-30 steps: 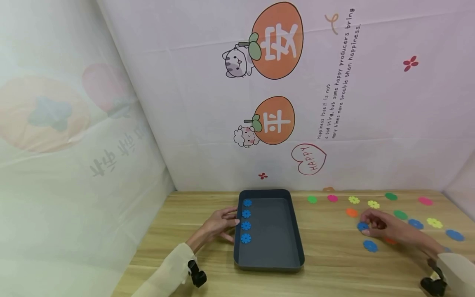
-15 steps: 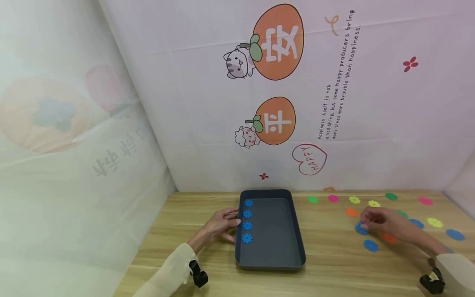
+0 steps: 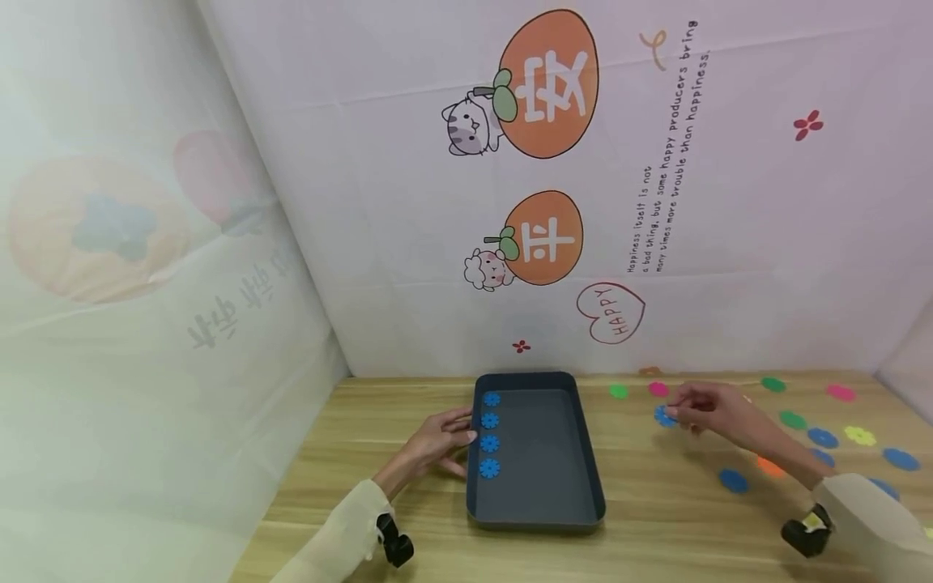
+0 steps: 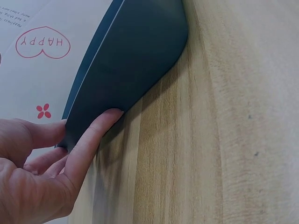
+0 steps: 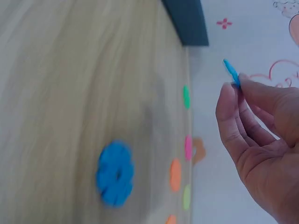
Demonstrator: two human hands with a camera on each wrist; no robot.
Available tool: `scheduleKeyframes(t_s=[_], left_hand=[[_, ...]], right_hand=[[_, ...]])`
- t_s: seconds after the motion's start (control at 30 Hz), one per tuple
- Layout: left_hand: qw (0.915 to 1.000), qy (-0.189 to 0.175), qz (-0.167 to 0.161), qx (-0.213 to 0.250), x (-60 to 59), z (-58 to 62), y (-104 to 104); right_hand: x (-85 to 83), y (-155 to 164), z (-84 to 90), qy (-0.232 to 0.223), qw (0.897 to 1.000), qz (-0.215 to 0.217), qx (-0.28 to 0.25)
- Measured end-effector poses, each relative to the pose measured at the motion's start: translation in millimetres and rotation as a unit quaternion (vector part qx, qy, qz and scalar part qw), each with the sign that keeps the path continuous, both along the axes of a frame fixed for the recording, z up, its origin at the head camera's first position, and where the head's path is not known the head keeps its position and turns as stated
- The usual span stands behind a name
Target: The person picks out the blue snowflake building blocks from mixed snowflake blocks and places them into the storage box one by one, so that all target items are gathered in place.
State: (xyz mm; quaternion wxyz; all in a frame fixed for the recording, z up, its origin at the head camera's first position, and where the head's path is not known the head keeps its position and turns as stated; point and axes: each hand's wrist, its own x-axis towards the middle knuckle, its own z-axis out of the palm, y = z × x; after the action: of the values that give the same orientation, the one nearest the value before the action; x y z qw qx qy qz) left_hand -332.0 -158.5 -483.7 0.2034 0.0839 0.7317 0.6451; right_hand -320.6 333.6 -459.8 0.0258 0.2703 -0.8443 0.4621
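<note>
Bare table [image 3: 641, 478] between tray [image 3: 583, 453] and scattered discs [image 3: 733, 481] (seemingly flat) lies open

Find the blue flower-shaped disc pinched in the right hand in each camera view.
Head: blue flower-shaped disc right of centre, at the right hand's fingertips.
Left wrist: not in view.
Right wrist: upper right, edge-on, above the fingertips.
Shared landmark: dark rectangular tray.

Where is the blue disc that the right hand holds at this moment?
In the head view the blue disc is pinched in the right hand, above the table, right of the tray and near the pink disc.
</note>
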Motion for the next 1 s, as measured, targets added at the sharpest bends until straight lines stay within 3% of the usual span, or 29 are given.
scheduleKeyframes(t_s=[0.27, 0.47, 0.77, 1.0], left_hand=[[1.0000, 0.004, -0.003, 0.000, -1.2, -2.5, 0], [1.0000, 0.002, -0.005, -0.001, -1.7, -1.1, 0], [0.9998, 0.015, 0.001, -0.013, -0.4, 0.9, 6], [0.9997, 0.015, 0.000, -0.017, 0.1, 0.2, 7]], right_hand=[[-6.2, -35, 15.1, -0.100, 0.994, 0.004, -0.052], [-9.2, -65, 19.0, -0.174, 0.976, 0.057, -0.115], [-19.8, -102, 13.7, -0.281, 0.945, 0.089, -0.141], [-18.1, -135, 14.0, -0.309, 0.937, 0.099, -0.128]])
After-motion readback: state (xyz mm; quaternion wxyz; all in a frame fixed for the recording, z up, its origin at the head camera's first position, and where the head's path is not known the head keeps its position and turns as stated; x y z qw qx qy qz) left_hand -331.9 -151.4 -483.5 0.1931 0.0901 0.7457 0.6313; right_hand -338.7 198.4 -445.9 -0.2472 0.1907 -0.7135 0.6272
